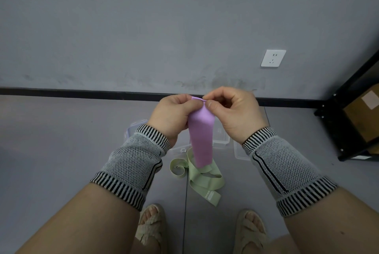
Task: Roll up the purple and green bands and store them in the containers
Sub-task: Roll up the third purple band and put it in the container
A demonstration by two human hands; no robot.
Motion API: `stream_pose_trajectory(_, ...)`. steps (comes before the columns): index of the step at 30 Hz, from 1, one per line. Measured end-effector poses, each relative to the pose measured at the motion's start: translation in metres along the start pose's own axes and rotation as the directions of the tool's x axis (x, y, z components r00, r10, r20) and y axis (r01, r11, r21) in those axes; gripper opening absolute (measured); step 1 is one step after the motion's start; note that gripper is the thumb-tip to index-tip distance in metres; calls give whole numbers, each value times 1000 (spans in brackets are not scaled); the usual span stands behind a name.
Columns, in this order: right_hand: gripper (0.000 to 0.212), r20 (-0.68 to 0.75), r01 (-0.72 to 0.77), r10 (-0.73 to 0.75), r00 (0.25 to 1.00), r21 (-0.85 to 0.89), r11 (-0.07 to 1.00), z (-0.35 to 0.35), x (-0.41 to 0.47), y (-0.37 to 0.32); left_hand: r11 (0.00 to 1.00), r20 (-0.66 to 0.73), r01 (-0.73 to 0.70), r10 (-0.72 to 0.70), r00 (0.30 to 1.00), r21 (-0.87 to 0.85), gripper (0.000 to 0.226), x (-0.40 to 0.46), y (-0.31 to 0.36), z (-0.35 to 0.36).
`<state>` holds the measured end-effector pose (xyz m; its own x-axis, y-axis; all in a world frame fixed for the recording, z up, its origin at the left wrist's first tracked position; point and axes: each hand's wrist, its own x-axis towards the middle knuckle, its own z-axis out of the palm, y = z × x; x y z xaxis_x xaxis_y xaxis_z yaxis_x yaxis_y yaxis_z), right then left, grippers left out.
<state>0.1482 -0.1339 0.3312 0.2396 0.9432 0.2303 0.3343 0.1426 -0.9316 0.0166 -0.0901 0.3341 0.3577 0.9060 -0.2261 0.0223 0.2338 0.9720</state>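
purple band (pixel 200 136), pale green band (pixel 205 180), black-and-white striped wrist sleeves (pixel 133 163)

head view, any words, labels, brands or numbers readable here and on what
No text here can be read.
green band: a dark line of print near its end on the floor, too small and blurred to read.
cardboard box on the black shelf: a pale label, no legible print.
wall socket: only slots, no lettering.
purple band, pinched by the left hand and right hand: no print visible.

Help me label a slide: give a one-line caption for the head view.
Both hands, left hand and right hand, pinch the purple band's top edge above the green band on the floor.
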Motion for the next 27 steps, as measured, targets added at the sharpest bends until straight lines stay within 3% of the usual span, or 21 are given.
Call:
stream_pose_trajectory(5, 33, 26, 37, -34, 999, -146, 989, 0, -3, 1, 995, 2, 86, -86, 996, -48, 23, 1, 0, -4)
stream_pose_trajectory(10, 27, 19, 56, -53, 998, -188, 981, -1, -4, 1, 996, 15, 82, -82, 997, -34, 24, 1, -2, -6)
stream_pose_trajectory(15, 29, -3, 16, -16, 1000, -126, 992, -1, -3, 3, 999, 24, 53, -53, 998, 2, 19, 0, -2, -4)
stream_pose_trajectory(21, 17, -39, -146, 155, 987, 171, 974, -1, -2, 1, 993, -32, -93, 96, 995, 79, 25, -1, -3, 0)
stream_pose_trajectory(27, 14, -56, -139, 142, 988, 59, 989, 1, 0, 4, 980, -55, -136, 145, 988, 142, 17, 2, -6, 0)
